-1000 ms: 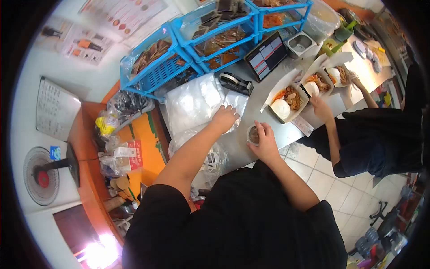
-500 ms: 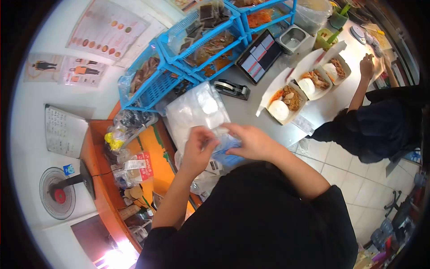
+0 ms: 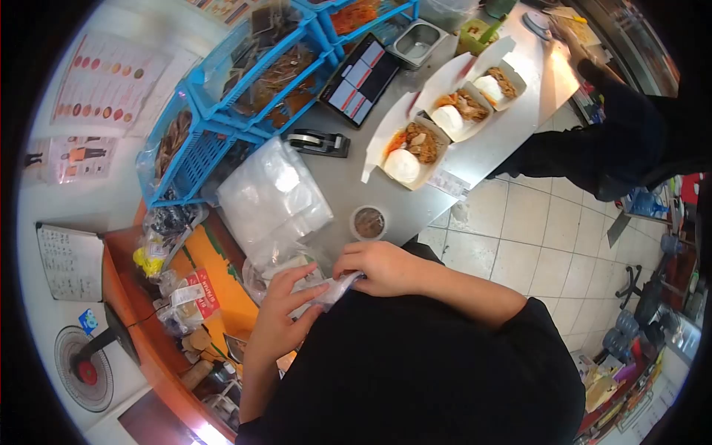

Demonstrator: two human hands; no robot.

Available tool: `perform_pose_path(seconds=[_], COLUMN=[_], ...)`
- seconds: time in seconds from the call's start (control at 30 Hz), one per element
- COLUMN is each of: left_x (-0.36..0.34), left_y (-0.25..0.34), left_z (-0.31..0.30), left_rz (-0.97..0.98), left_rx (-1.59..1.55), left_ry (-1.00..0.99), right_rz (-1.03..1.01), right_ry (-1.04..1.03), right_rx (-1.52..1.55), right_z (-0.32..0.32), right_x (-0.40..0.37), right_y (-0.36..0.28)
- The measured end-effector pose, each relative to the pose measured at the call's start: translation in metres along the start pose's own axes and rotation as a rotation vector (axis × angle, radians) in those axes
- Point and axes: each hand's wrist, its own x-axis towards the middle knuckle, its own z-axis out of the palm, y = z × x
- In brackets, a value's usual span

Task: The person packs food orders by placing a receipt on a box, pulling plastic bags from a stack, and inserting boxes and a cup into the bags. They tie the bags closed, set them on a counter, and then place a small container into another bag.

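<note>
Close to my body, my right hand (image 3: 376, 268) is closed on the edge of a clear plastic bag (image 3: 337, 291). My left hand (image 3: 285, 311) lies against the bag's other side, its fingers apart and partly over the plastic. Just beyond my right hand a small round tub with brown contents (image 3: 368, 222) stands on the metal counter (image 3: 334, 178). A stack of clear plastic bags (image 3: 274, 196) lies to the left of the tub. Three open food boxes with rice and toppings stand in a row; the nearest box (image 3: 409, 156) has a paper slip beside it.
Behind the bags are a black tape dispenser (image 3: 317, 142), a tablet (image 3: 360, 80) and blue baskets (image 3: 256, 81). A metal container (image 3: 417, 42) stands at the back. At the right, a person in dark clothes (image 3: 615, 126) reaches over the counter's far end.
The view has shifted right, and the boxes and baskets appear further left. Both hands are now lower, close to my body, with the plastic between them. The round tub has come into view.
</note>
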Motion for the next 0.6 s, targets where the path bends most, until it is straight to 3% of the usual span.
perform_pose_path(seconds=[0.03,0.17,0.27,0.33,0.47,0.53,0.6], left_x=[0.005,0.022,0.032,0.038,0.037,0.033,0.033], left_y=[0.005,0.031,0.026,0.015,0.021,0.018,0.032], left_z=[0.001,0.014,0.035,0.043,0.046,0.048,0.048], left_rz=[0.126,0.183,0.135,0.166,0.068,-0.049,-0.066], left_rx=[0.193,0.317,0.300,0.322,0.306,0.119,0.265], left_ry=[0.038,0.068,0.220,0.437,0.585,0.615,0.695], right_rz=[0.021,0.085,0.063,0.090,0.011,-0.008,-0.073], right_ry=[-0.007,0.009,-0.009,-0.107,-0.105,-0.115,-0.100], right_rx=[0.039,0.025,0.034,0.052,0.062,0.015,-0.001], right_z=[-0.006,-0.024,-0.037,-0.044,-0.045,-0.048,-0.046], right_x=[-0.004,-0.015,-0.017,-0.015,-0.006,0.001,0.011], right_y=[0.001,0.009,0.008,0.000,0.006,0.010,0.019])
